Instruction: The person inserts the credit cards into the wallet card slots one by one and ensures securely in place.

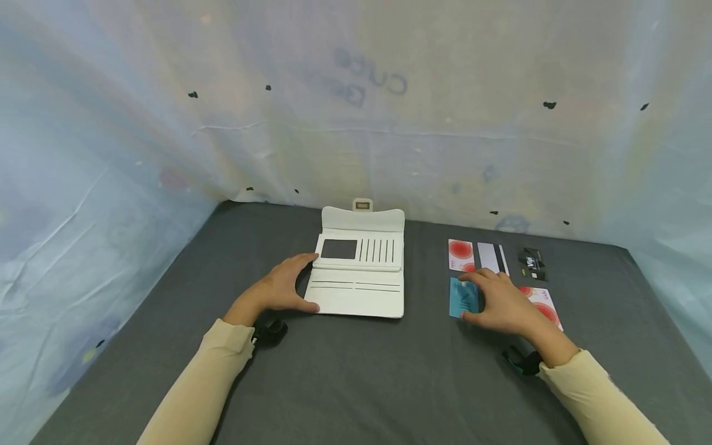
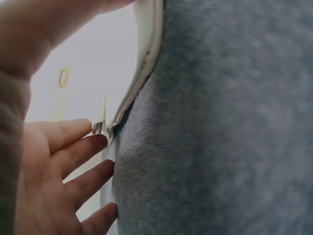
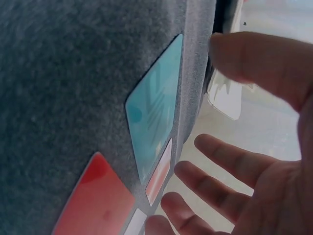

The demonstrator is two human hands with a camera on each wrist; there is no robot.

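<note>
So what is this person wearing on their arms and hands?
Both arms are in long, plain beige sleeves that end at the wrists. The left hand and right hand are bare, with no gloves or rings in view. A small black device is strapped at each wrist: the left one all black, the right one with a touch of green.

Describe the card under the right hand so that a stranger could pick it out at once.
On the grey table, look right of the open white wallet to the small group of cards. The teal card lies in the nearer row at the left end, partly beneath the right hand. It is the only blue-green card; its neighbours are white with red circles, white with a dark stripe, or black.
</note>
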